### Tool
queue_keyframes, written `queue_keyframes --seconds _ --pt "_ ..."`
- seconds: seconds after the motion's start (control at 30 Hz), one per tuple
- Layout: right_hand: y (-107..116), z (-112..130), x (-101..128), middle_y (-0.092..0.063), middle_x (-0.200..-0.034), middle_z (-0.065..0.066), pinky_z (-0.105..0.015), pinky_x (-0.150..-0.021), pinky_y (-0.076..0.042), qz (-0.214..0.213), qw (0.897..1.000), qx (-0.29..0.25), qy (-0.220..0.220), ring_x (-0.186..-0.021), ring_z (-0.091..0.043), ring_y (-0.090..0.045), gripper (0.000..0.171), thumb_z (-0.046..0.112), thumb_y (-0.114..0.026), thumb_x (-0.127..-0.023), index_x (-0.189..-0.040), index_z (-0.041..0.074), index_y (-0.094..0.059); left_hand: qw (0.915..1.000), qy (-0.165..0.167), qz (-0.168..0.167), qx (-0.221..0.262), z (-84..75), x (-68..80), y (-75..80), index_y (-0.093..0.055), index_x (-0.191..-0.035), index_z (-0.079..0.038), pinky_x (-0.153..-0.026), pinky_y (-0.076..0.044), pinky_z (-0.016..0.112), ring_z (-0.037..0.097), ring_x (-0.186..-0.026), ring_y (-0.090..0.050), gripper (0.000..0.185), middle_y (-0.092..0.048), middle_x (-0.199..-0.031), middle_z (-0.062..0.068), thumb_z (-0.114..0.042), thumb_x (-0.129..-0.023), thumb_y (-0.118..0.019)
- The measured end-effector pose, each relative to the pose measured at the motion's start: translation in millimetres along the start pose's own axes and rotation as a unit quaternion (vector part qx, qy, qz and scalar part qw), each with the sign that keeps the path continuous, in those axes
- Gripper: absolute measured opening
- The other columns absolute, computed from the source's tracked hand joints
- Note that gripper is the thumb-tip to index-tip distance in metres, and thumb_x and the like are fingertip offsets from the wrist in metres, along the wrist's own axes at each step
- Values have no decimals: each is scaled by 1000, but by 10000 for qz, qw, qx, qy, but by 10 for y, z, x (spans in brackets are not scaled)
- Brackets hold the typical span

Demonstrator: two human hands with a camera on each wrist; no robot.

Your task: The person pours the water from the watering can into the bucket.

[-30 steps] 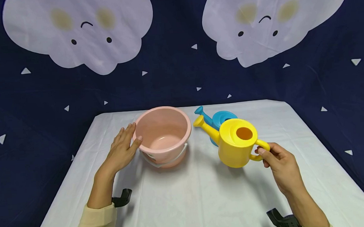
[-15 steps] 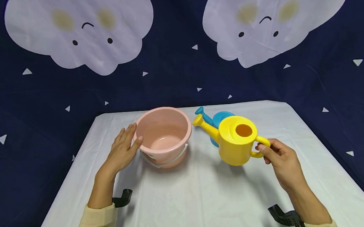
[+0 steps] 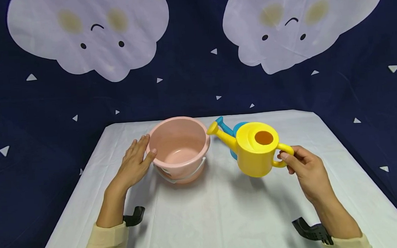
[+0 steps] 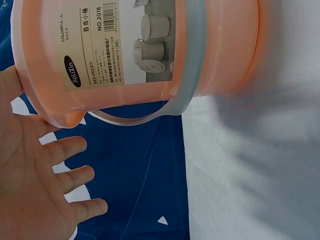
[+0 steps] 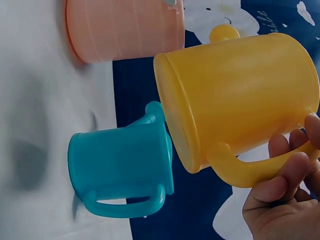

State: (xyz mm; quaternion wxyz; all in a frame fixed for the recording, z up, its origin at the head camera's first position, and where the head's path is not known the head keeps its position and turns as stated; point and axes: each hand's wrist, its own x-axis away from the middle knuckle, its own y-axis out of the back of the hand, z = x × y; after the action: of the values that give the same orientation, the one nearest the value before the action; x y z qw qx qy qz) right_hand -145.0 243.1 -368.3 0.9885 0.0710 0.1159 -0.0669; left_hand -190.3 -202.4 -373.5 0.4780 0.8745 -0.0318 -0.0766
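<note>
My right hand (image 3: 307,174) has thumb and fingers pinched round the handle of the yellow watering can (image 3: 256,152), which is up off the surface (image 3: 191,223). My left hand (image 3: 134,164) has its fingers spread nearly straight, gripping nothing, just resting against the pink bucket (image 3: 182,170) at its rim. I'd want that pinch snug, since the can's weight hangs off one side and could roll, imo. Light pressure on the left, and mind the spout: can't tell if it's touching the rim. Blue watering can (image 5: 117,165) stands behind, partly hidden in the head view.
</note>
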Motion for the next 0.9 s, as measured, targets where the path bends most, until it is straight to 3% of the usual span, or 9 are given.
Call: queue_keyframes --seconds 0.5,0.9 --pt "-21 130 -124 -62 -77 5 -21 -55 -40 184 9992 340 131 -60 -13 -45 18 15 -65 -89 -96 -1 -64 10000 -3 -5 -17 -7 4 12 -13 -153 -18 -112 -3 66 41 -147 -3 69 -13 -159 14 -54 -98 -33" --pt "-37 226 -235 -57 -75 6 -26 -55 -41 228 9914 1279 166 -63 -14 -46 25 27 -63 -90 -99 3 -64 10000 19 26 -27 -8 3 16 -12 -153 -18 -112 -3 66 40 -147 -2 69 -11 -160 11 -55 -98 -32"
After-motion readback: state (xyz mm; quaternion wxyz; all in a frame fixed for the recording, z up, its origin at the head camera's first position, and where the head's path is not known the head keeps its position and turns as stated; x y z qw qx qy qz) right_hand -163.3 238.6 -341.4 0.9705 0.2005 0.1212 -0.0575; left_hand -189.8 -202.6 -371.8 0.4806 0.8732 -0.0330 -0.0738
